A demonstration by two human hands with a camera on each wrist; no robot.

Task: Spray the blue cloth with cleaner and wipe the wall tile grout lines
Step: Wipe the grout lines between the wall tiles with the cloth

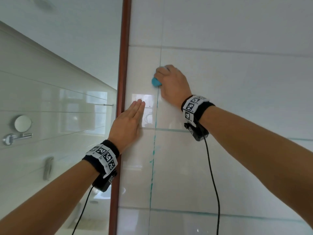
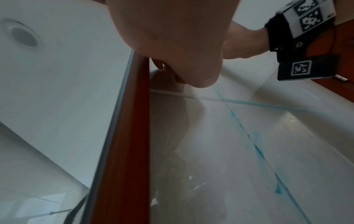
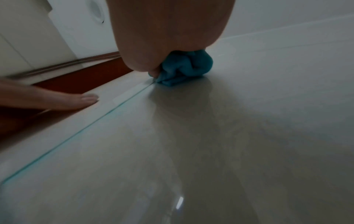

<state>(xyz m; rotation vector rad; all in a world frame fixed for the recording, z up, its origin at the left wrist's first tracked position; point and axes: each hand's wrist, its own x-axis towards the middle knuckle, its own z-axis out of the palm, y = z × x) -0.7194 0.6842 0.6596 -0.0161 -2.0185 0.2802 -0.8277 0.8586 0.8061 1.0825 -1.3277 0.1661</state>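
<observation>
**Bunched cloth on the vertical grout line**

While the right hand (image 1: 171,82) curls its fingers round the bunched blue cloth (image 1: 156,82) and presses it on the vertical grout line (image 1: 153,150) of the wall tile (image 1: 237,92), the left hand (image 1: 126,123) lies flat, fingers straight and together, on the narrow tile just right of the brown door frame (image 1: 122,82). Blue-green streaks run down the line below the cloth. Left of the frame, a round mirror (image 1: 22,123) seems to hang on a far wall.
</observation>
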